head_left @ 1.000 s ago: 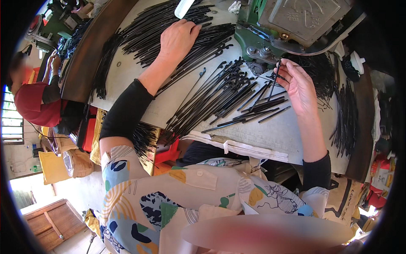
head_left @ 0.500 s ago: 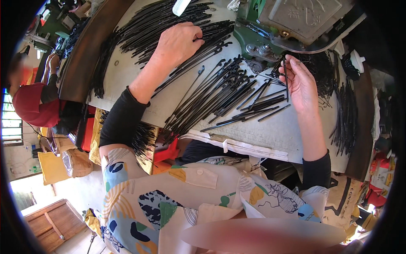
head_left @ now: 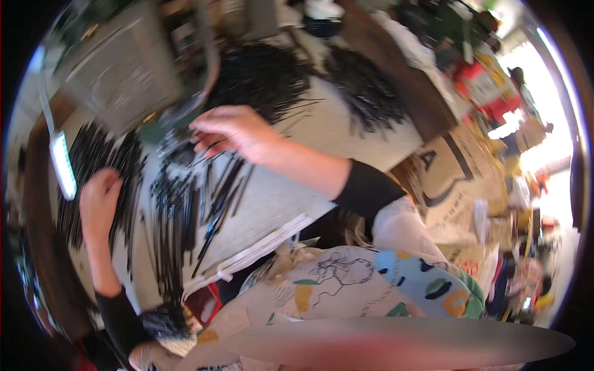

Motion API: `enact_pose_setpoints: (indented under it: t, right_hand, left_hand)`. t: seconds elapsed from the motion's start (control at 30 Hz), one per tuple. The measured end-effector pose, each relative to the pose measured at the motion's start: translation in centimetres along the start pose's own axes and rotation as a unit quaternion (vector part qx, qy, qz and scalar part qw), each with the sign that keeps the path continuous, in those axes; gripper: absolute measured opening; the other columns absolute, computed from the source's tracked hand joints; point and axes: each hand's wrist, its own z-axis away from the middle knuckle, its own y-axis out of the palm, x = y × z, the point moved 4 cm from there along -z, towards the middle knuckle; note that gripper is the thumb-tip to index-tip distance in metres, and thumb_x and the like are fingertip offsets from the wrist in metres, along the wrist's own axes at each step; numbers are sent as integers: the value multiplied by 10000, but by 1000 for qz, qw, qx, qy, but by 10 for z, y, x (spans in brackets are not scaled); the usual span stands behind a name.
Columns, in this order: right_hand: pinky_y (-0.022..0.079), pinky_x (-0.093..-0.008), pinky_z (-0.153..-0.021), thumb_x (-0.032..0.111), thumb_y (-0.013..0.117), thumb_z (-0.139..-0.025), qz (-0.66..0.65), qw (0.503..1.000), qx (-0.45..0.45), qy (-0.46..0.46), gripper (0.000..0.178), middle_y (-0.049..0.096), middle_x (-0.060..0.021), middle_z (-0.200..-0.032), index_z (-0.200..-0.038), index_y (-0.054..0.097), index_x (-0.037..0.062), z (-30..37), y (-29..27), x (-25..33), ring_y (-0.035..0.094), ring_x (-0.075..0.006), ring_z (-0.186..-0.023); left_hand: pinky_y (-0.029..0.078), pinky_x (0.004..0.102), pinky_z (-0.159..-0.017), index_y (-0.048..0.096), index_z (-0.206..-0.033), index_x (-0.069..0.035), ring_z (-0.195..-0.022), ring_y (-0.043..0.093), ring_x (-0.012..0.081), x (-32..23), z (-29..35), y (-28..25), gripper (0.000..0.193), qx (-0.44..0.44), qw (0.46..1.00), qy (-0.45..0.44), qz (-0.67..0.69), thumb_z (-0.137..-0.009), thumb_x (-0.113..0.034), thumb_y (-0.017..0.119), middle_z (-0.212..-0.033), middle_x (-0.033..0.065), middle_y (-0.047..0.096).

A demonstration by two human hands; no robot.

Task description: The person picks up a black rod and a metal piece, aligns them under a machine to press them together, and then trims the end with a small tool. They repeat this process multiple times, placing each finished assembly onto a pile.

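Thin black rods (head_left: 185,204) lie in loose bundles across a pale table (head_left: 334,130). My left hand (head_left: 99,198) sits at the left on a dark spread of these rods, fingers curled around some of them. My right hand (head_left: 229,133) reaches in from the right. Its fingertips pinch a few black rods close to the base of a grey machine (head_left: 124,68). The picture is blurred and tilted, so fine finger detail is soft.
More black rods are heaped at the back (head_left: 266,80) and back right (head_left: 371,93). A white strip (head_left: 62,164) lies at the left. A cardboard box (head_left: 451,173) stands right of the table. My patterned clothing (head_left: 346,284) fills the lower middle.
The view has swung round and blurred. My left hand went from flat on the rod pile to curled on it, and my right hand stays by the machine with rods.
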Motion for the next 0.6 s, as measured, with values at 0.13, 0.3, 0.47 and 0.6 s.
enact_pose_setpoints:
  t: [0.13,0.3,0.47,0.6]
  right_hand:
    - [535,-277,-600,162,567,-862,11,1000,9,-15,208,603,-126,-832,-956,570,-22,6,-5,8,626,-192,-719]
    - [537,-281,-588,129,566,-856,-3,1000,12,-5,187,611,-135,-822,-953,568,-31,5,-1,6,625,-194,-690]
    - [539,-277,-561,139,574,-853,7,999,42,23,208,603,-126,-790,-968,562,-33,5,3,-1,628,-192,-624]
    - [533,-270,-529,131,568,-846,62,994,84,16,245,587,-141,-793,-992,539,-64,10,7,0,625,-196,-594]
  left_hand:
    - [440,362,-633,556,-872,9,-700,571,308,-23,-10,0,103,-6,998,29,-50,-801,-64,555,-781,161,584]
    - [444,370,-651,502,-909,-2,-714,560,314,-23,-10,0,108,-64,985,118,-111,-833,-72,534,-831,153,568]
    - [442,364,-637,504,-912,9,-679,542,314,-20,-11,5,127,-38,987,93,-123,-822,-68,550,-761,155,544]
    - [401,279,-507,546,-1011,2,-531,473,156,-19,-15,14,215,29,997,-2,78,-804,-41,585,-691,65,498]
